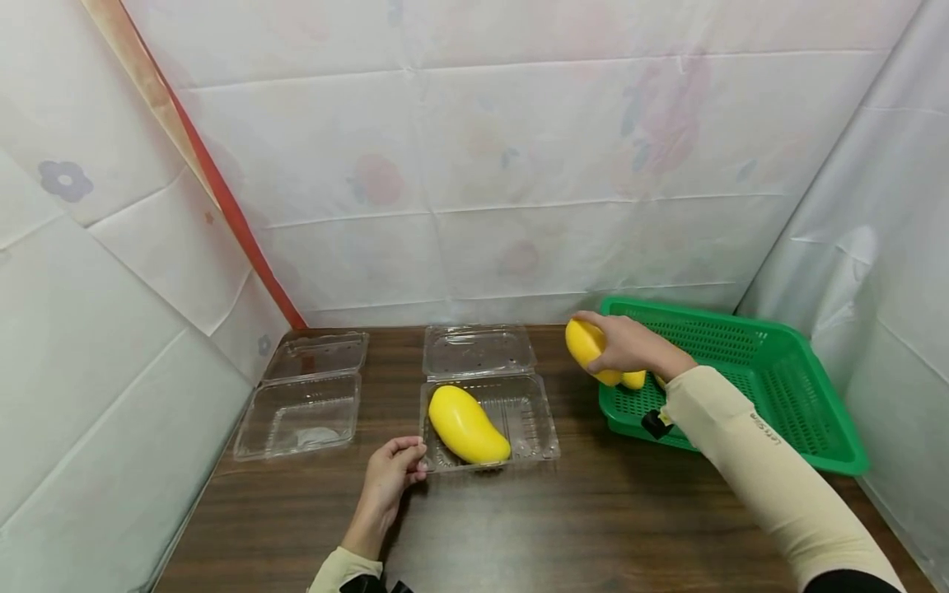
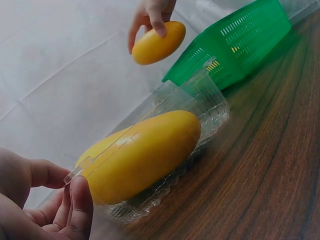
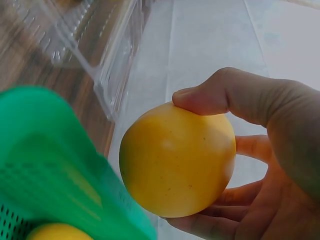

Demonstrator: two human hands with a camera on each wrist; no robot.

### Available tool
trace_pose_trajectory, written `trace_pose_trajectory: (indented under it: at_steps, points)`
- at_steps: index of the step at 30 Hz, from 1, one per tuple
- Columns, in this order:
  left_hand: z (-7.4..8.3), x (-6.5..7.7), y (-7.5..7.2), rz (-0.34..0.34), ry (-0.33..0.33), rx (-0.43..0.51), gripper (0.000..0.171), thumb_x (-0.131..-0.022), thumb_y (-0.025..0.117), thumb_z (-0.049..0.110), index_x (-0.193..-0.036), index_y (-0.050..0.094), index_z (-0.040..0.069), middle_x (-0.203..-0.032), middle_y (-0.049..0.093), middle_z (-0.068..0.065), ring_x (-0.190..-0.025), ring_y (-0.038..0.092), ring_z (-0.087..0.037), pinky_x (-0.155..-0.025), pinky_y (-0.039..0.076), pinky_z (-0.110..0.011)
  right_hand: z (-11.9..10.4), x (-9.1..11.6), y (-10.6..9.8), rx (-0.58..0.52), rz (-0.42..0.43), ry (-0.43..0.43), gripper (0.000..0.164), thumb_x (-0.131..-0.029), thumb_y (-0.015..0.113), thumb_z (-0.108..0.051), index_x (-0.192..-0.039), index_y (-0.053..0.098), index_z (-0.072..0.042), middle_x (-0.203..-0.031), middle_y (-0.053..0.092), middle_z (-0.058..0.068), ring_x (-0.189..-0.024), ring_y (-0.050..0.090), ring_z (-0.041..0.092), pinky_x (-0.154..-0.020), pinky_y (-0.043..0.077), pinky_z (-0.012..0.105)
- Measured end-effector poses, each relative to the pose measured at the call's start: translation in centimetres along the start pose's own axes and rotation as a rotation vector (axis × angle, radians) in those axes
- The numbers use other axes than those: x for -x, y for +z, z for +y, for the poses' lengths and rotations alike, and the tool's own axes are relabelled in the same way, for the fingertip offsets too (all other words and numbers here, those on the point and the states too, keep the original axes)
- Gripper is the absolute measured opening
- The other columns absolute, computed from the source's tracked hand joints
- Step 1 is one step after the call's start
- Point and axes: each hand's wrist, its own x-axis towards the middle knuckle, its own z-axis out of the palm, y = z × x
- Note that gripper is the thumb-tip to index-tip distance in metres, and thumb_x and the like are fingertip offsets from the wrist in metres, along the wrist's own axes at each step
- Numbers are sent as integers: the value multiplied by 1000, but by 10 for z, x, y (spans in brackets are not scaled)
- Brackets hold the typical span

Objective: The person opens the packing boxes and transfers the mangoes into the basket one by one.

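A clear plastic clamshell box (image 1: 532,420) lies with its lid raised back at the middle of the table, and one yellow mango (image 1: 467,424) rests in its left part. My left hand (image 1: 389,478) pinches the box's front left corner between thumb and fingers. Above the left rim of the green basket (image 1: 801,387), my right hand (image 1: 630,342) grips a second yellow mango (image 3: 175,160), thumb on one side and fingers on the other. More yellow fruit (image 1: 633,380) shows inside the basket, partly hidden by the right hand and forearm.
Another clear clamshell box (image 1: 296,416) stands unfolded at the left of the brown wooden table (image 1: 519,527). White patterned sheets (image 1: 482,165) hang behind and at both sides. A red strip (image 1: 230,214) runs down the left corner.
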Motion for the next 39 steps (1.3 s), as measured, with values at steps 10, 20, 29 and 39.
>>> trace_pose_trajectory:
  at_steps: [10, 20, 29, 39]
  points:
    - [2, 3, 3, 3, 3, 1, 27, -93, 60, 5, -115, 55, -10, -78, 60, -2, -60, 58, -8, -57, 53, -19, 26, 9, -13, -1, -6, 54, 86, -85, 71, -21, -155, 21, -13, -132, 51, 29, -79, 58, 23, -64, 49, 32]
    - [2, 4, 4, 0, 8, 0, 28, -93, 60, 5, -115, 55, -11, -78, 59, 0, -60, 58, -7, -56, 53, -19, 51, 22, -21, -3, 14, 76, 88, -84, 71, -24, -155, 21, -10, -132, 51, 31, -79, 58, 22, -67, 49, 34]
    - [0, 2, 3, 11, 7, 5, 26, -93, 60, 6, -114, 56, -9, -79, 60, -2, -61, 58, -8, -57, 53, -19, 73, 29, -27, -23, -12, 121, 87, -85, 69, -25, -154, 20, -5, -122, 55, 32, -74, 58, 22, -62, 48, 33]
    - [0, 0, 0, 4, 3, 16, 28, -94, 60, 7, -116, 55, -9, -78, 59, 0, -61, 58, -7, -57, 53, -19, 110, 32, -29, -11, -27, 167, 87, -86, 70, -29, -151, 22, 1, -131, 44, 40, -91, 60, 33, -68, 51, 38]
